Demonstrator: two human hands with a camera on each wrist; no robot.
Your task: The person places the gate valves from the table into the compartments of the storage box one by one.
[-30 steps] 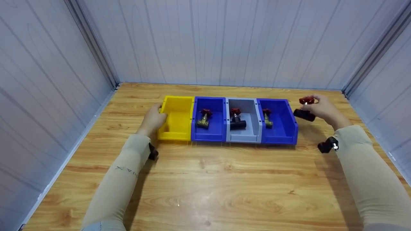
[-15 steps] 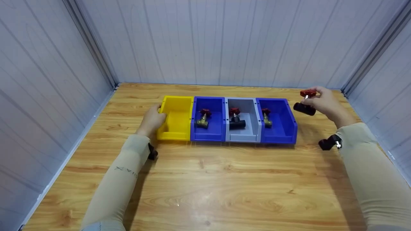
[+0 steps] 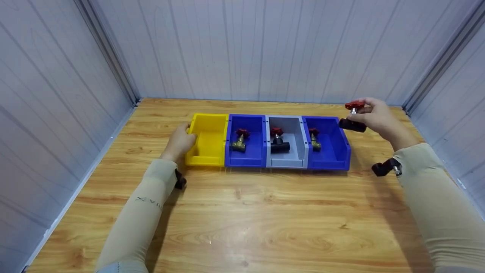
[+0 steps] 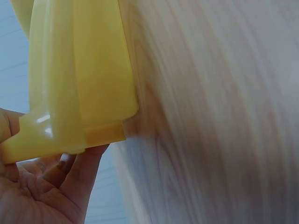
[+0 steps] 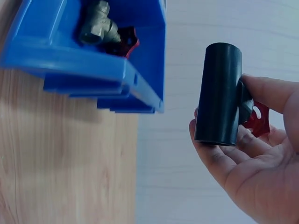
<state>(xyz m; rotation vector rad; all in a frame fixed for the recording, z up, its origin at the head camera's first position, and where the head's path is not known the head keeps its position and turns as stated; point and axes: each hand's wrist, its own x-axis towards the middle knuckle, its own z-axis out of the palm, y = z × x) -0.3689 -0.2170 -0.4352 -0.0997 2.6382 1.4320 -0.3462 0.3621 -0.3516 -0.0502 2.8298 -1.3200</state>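
My right hand (image 3: 375, 115) pinches a black valve (image 5: 218, 93) with a red handwheel (image 3: 355, 105), raised beside the right-hand blue bin (image 3: 331, 144). Its black pipe body overlaps that bin's back right corner in the head view. At the row's other end, my left hand (image 3: 178, 143) grips the side wall of the yellow bin (image 4: 93, 60), thumb over its rim. One brass valve with a red handwheel (image 3: 315, 141) lies in the right-hand blue bin, and another brass valve (image 3: 239, 143) in the left-hand blue bin. The grey bin (image 3: 299, 151) holds a black valve (image 3: 280, 146).
The bins stand side by side on a wood-grain table (image 3: 242, 212). Pale panel walls (image 3: 257, 49) close in the back and both sides. A small black wrist camera (image 3: 384, 167) sticks out from the right sleeve, and another camera (image 3: 180, 180) from the left one.
My right hand has lifted the black valve higher, then shifted it left toward the right-hand blue bin. The left hand keeps its grip on the yellow bin.
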